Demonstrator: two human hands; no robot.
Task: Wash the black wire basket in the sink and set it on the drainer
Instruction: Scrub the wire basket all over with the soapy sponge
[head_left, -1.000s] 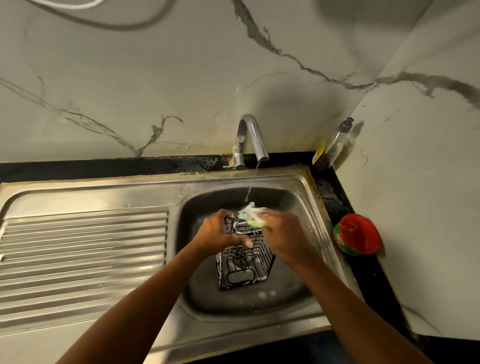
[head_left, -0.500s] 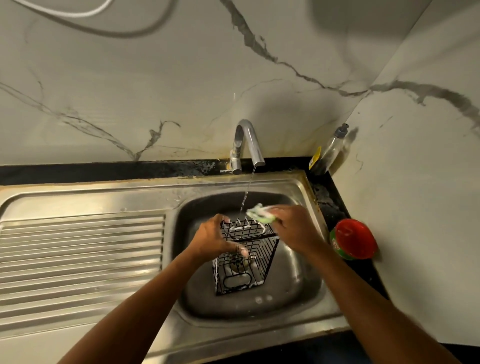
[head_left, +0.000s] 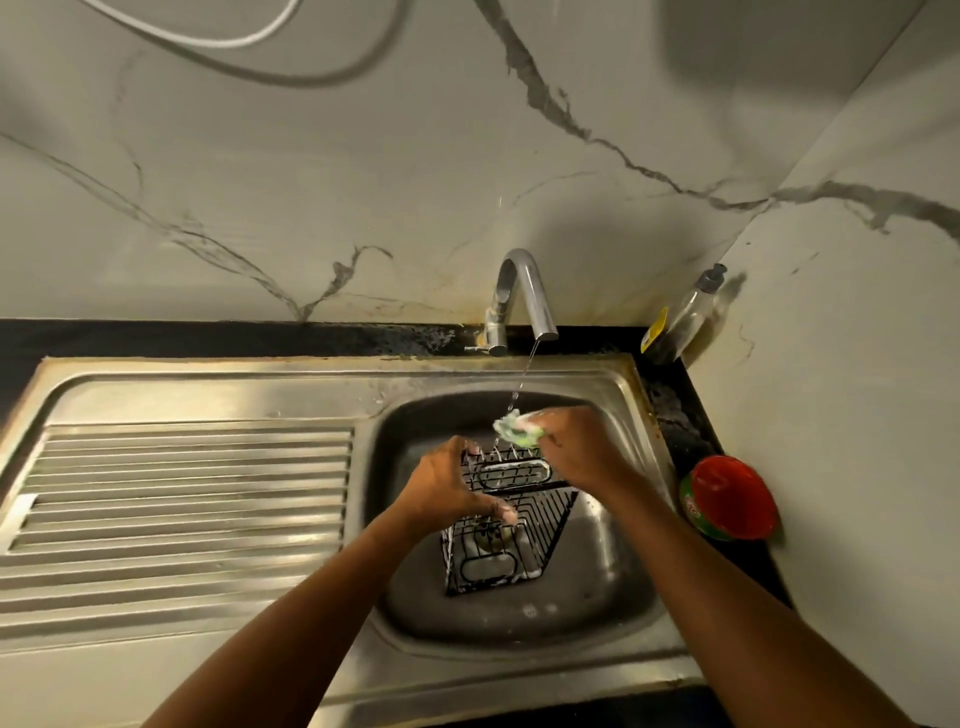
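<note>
Black wire basket (head_left: 540, 514) in sink (head_left: 602, 582), left hand (head_left: 447, 488) gripping its rim, right hand (head_left: 576, 449) pinching green sponge (head_left: 515, 429) at far edge

Single head-worn wide-angle view, looking forward and down — close above the sink (head_left: 597, 587), marble wall (head_left: 363, 156) behind

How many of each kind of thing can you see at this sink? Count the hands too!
Hands: 2 (left hand gripping the basket, right hand holding the sponge)
Black wire basket: 1
Green sponge: 1
Tap: 1
Bottle: 1
Red-lidded tub: 1
Total: 7
</note>
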